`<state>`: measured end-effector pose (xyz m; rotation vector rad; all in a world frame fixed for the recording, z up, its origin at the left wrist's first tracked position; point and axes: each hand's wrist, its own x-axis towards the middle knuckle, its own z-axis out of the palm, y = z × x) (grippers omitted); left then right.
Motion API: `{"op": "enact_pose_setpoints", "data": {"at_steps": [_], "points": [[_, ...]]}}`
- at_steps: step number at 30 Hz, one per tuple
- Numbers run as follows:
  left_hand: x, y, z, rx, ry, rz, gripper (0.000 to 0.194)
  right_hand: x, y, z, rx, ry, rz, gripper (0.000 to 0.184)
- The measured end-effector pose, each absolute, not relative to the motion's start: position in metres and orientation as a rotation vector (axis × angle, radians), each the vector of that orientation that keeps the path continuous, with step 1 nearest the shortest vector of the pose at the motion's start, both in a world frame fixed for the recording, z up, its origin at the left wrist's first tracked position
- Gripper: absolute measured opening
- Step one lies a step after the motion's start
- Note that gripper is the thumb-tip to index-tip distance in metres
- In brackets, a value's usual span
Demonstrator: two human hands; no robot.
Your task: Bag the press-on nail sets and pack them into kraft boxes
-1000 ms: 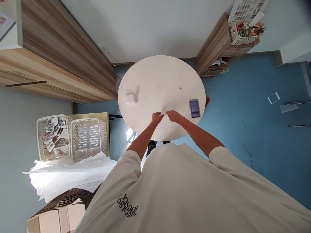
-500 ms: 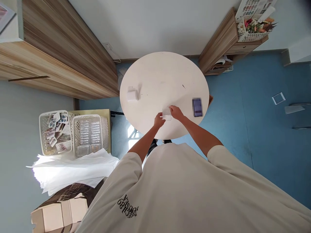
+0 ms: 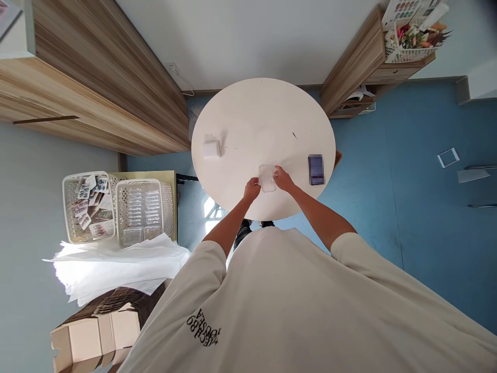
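A small clear plastic case (image 3: 267, 178) sits flat over the near part of the round white table (image 3: 264, 119). My left hand (image 3: 251, 188) grips its left edge and my right hand (image 3: 284, 180) grips its right edge, fingers closed on it. A small white box (image 3: 211, 147) lies at the table's left side. A dark phone (image 3: 316, 169) lies at the right side, close to my right hand.
Two white baskets (image 3: 116, 210) of packaged items stand on a low stand to the left, above a pile of white sheets (image 3: 112, 267) and a cardboard box (image 3: 87, 339). Wooden cabinets (image 3: 97, 98) line the left wall; a wooden shelf (image 3: 361, 62) with a basket stands at the back right. Blue floor lies to the right.
My hands were pinched together over the table; now they hold the clear case between them, turned flat and spread a little apart.
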<state>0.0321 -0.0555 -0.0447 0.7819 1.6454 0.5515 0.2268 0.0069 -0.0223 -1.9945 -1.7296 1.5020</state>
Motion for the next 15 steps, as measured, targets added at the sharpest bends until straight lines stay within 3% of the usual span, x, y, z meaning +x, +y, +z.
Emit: {"op": "enact_pose_setpoints", "data": {"at_steps": [15], "points": [[-0.005, -0.069, 0.012, 0.871, 1.791, 0.679, 0.039, 0.227, 0.007, 0.023, -1.762, -1.962, 1.427, 0.039]]}}
